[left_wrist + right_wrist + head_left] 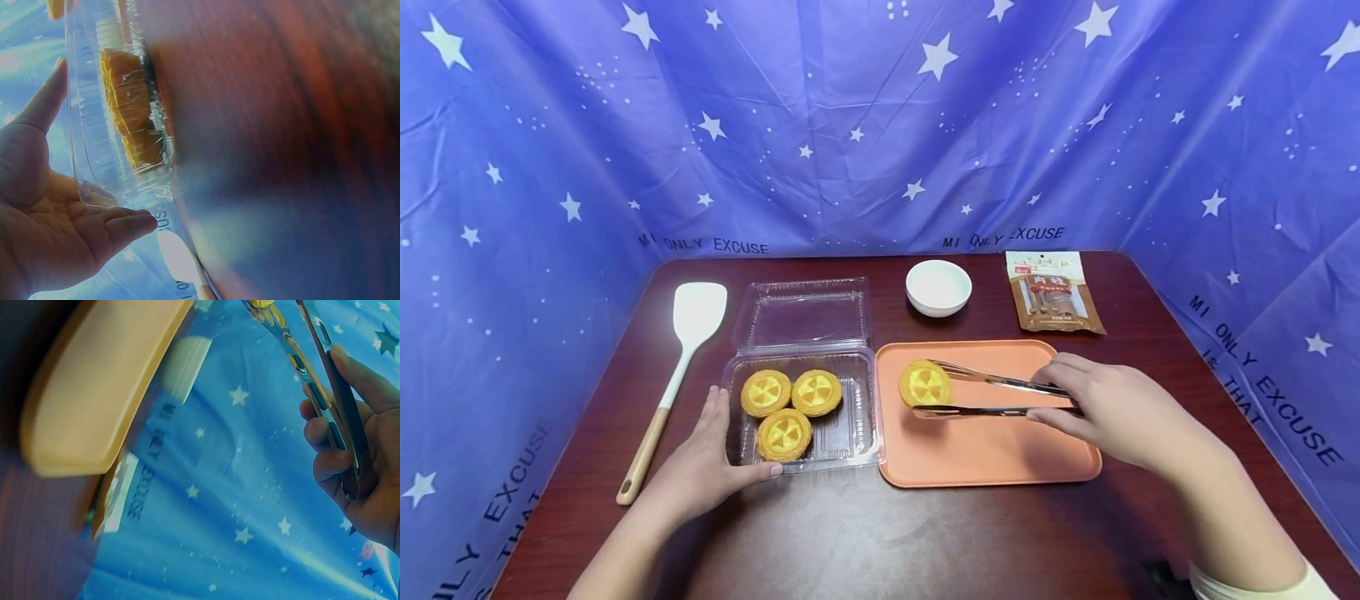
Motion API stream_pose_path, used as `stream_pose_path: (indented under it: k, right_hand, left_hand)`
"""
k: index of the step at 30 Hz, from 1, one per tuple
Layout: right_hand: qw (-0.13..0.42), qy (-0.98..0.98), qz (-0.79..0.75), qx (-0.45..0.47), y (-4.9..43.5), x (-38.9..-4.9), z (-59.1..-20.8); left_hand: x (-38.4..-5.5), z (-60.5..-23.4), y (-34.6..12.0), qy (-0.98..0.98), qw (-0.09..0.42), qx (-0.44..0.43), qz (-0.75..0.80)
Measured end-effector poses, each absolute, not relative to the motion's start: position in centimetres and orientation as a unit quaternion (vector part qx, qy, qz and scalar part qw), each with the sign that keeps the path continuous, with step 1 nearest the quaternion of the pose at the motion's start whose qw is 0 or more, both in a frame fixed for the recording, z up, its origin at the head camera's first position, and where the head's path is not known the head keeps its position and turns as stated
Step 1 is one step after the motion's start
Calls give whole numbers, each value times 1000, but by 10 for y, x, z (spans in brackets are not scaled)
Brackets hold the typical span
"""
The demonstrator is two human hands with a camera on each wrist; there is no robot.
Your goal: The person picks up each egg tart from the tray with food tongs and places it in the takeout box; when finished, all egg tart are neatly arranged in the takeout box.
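My right hand (1108,408) grips a pair of metal tongs (992,411). The tongs' ends lie on either side of one egg tart (922,382), over the left part of the orange tray (1063,467). In the right wrist view, fingers and thumb wrap the tongs (319,394), with a bit of yellow at their tips. At the front left corner of a clear plastic box (857,454), my left hand (703,467) is spread, thumb along the front edge and fingers against the side. Three egg tarts (785,434) sit inside the box, whose lid (805,312) is folded back.
Left of the box lies a white spatula (700,312) with a wooden handle. Behind the tray stand a white bowl (938,287) and a brown and white packet (1055,292). A starry blue curtain (865,167) surrounds the dark wooden table (820,542).
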State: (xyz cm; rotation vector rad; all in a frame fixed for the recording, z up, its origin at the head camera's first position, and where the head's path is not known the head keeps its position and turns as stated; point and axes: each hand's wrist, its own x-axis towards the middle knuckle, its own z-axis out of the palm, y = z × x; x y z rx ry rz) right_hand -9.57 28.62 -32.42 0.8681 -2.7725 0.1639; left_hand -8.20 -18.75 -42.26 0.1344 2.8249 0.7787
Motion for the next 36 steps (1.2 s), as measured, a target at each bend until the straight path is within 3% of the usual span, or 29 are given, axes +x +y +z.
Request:
stream_pose_path:
  k: [18, 26, 36]
  right_hand:
    - [95, -913, 52, 394, 219, -121, -328]
    - [40, -909, 24, 414, 194, -133, -326]
    - [18, -890, -12, 455, 171, -149, -318]
  left_hand:
    - [-83, -424, -188, 958, 104, 44, 263]
    - [-83, -424, -188, 959, 100, 45, 263]
    - [-82, -424, -188, 959, 94, 48, 264]
